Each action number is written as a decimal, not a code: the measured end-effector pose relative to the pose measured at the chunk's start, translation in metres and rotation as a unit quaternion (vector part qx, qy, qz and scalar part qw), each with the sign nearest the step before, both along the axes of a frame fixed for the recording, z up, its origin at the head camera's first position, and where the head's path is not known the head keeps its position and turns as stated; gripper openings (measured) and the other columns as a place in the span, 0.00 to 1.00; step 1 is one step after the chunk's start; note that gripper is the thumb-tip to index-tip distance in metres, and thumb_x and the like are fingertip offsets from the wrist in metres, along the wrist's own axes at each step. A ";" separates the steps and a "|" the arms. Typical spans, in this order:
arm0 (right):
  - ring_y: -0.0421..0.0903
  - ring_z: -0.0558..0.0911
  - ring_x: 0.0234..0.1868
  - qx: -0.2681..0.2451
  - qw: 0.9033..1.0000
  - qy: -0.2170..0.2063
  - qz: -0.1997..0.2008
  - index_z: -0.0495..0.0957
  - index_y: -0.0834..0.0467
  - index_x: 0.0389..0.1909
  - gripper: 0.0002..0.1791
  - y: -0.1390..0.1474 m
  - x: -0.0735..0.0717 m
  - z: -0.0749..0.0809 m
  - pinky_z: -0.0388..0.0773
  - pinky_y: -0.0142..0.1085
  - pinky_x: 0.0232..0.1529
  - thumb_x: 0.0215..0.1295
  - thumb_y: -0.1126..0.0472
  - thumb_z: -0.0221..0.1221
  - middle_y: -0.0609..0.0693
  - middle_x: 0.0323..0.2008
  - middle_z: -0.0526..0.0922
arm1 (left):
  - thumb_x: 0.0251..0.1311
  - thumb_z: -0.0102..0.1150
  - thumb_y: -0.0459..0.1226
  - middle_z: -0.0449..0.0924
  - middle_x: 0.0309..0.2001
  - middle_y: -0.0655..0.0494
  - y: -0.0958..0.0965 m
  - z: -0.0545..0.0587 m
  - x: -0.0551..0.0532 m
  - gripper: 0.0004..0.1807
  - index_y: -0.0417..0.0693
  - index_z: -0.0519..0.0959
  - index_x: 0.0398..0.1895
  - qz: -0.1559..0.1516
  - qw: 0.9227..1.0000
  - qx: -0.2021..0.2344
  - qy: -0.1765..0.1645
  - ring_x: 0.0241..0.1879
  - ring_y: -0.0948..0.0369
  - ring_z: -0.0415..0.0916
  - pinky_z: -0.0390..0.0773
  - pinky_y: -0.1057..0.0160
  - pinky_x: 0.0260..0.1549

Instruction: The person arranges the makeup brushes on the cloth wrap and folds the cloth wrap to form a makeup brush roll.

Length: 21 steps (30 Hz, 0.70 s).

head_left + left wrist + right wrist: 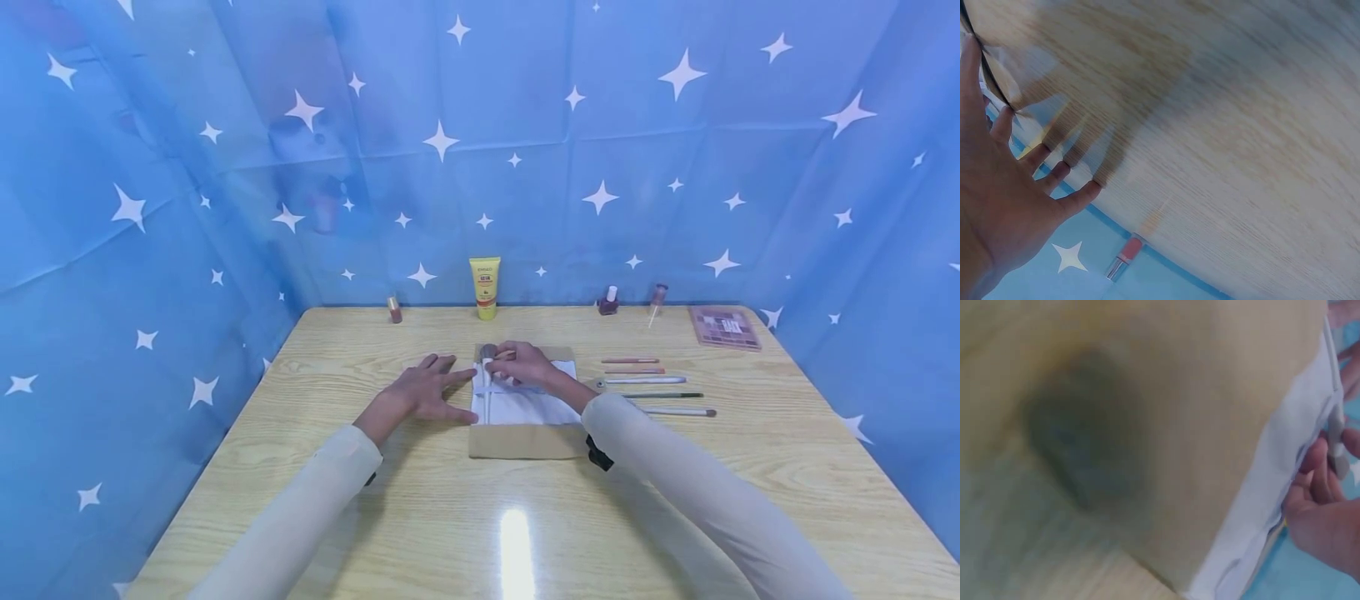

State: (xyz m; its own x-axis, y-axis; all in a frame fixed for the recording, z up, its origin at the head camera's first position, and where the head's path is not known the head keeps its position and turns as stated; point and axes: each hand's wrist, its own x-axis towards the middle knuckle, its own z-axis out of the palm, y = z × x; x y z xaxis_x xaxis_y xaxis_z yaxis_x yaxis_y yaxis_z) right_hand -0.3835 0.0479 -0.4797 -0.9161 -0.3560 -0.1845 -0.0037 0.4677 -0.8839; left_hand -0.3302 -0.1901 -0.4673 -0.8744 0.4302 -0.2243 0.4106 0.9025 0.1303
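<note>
A makeup brush [487, 398] with a white handle and dark bristles lies lengthwise along the left side of an unfolded tan brush pouch [525, 442] with a white lining [536, 408]. My right hand [525, 364] pinches this brush near its bristle end; the right wrist view shows the fingers around the brush [1335, 431]. At the pouch's left edge, my left hand [429, 392] is spread out, thumb and forefinger touching the edge. The left wrist view shows that hand [1013, 194] with its fingers extended.
Several slim brushes lie in a row to the right, among them a white one [645, 380] and a dark green one [663, 395]. Along the back stand a lipstick [394, 310], a yellow tube [486, 287] and a nail polish bottle [608, 302]; an eyeshadow palette [724, 327] lies back right.
</note>
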 end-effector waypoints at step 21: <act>0.39 0.78 0.38 0.083 0.991 0.087 0.064 0.89 0.59 0.43 0.13 0.004 0.014 -0.005 0.73 0.30 0.41 0.65 0.54 0.69 0.46 0.38 0.88 | 0.53 0.51 0.80 0.48 0.84 0.50 0.000 -0.001 0.000 0.54 0.77 0.54 0.82 0.004 1.000 -0.007 0.000 0.82 0.45 0.43 0.58 0.34 0.73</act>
